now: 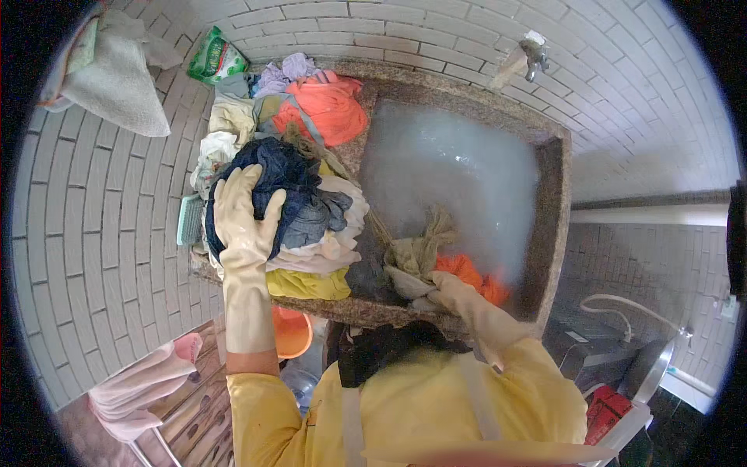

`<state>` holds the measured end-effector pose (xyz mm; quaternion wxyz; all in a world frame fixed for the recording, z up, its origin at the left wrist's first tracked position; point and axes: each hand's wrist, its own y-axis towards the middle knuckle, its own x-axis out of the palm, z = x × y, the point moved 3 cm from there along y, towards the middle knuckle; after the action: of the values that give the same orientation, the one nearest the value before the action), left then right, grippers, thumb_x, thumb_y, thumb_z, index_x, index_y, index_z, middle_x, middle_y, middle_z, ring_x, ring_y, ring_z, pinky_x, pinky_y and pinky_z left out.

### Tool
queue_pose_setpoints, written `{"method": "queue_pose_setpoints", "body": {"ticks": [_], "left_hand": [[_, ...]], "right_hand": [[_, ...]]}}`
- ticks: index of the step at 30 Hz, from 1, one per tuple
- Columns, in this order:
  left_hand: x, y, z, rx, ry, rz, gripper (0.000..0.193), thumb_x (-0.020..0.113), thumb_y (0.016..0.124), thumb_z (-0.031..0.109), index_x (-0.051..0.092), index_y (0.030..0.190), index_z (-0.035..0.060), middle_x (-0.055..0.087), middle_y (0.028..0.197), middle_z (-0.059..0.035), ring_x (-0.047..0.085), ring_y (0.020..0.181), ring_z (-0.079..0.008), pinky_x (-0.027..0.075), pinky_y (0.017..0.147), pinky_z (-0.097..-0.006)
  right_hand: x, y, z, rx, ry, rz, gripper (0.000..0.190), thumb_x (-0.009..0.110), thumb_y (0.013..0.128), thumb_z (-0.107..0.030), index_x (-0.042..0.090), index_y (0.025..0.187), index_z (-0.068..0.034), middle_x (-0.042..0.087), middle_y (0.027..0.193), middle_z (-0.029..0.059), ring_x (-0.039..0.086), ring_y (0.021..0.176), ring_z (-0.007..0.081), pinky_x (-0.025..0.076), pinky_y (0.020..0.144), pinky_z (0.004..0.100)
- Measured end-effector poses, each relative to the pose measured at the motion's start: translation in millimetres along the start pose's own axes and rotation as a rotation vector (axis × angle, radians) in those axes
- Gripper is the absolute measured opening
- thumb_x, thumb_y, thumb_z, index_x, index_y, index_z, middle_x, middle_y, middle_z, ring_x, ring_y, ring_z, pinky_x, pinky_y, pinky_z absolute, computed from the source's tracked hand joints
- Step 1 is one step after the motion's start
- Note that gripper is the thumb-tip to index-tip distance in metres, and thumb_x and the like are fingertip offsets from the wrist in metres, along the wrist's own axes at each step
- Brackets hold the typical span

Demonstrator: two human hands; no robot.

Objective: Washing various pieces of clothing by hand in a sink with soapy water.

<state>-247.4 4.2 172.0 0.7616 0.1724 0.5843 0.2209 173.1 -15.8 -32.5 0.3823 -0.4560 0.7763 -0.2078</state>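
My left hand (242,216), in a cream rubber glove, lies flat with fingers spread on a dark navy garment (265,154). That garment tops a heap of laundry with a grey-blue cloth (318,219), a pale pink cloth (344,251) and a yellow cloth (309,284). My right hand (458,298), gloved too, grips a wet olive-brown cloth (414,254) at the near side of a stone sink (557,192); its fingertips are partly hidden. A strip of this cloth trails left toward the heap. Bright orange fabric (461,268) sits partly under cloudy water (455,157) beside it.
A coral garment (324,108) lies at the back of the ledge near a green detergent bag (216,58). A scrubbing brush (189,220) rests at the left wall. The tap (534,58) juts above the sink. Below stands an orange bucket (292,333).
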Motion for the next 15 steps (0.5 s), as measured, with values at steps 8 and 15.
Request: {"method": "queue_pose_setpoints", "body": {"ticks": [8, 15], "left_hand": [[-3, -7, 35, 0.066, 0.363, 0.095, 0.061, 0.085, 0.083, 0.032, 0.063, 0.135, 0.0069, 0.067, 0.136, -0.0172, 0.06, 0.129, -0.0402, 0.039, 0.115, -0.059], [108, -52, 187, 0.432, -0.112, -0.473, 0.082, 0.085, 0.082, 0.043, 0.053, 0.15, 0.01, 0.052, 0.155, -0.0183, 0.046, 0.146, -0.0385, 0.032, 0.125, -0.0508]], "right_hand": [[-67, -90, 68, 0.441, -0.537, -0.142, 0.047, 0.072, 0.092, -0.043, 0.072, 0.129, -0.013, 0.075, 0.122, 0.0146, 0.071, 0.112, 0.0366, 0.056, 0.095, 0.0441], [-104, -95, 123, 0.273, -0.26, 0.101, 0.038, 0.074, 0.097, -0.034, 0.074, 0.127, -0.012, 0.074, 0.126, 0.0136, 0.07, 0.116, 0.0305, 0.055, 0.098, 0.0396]]}}
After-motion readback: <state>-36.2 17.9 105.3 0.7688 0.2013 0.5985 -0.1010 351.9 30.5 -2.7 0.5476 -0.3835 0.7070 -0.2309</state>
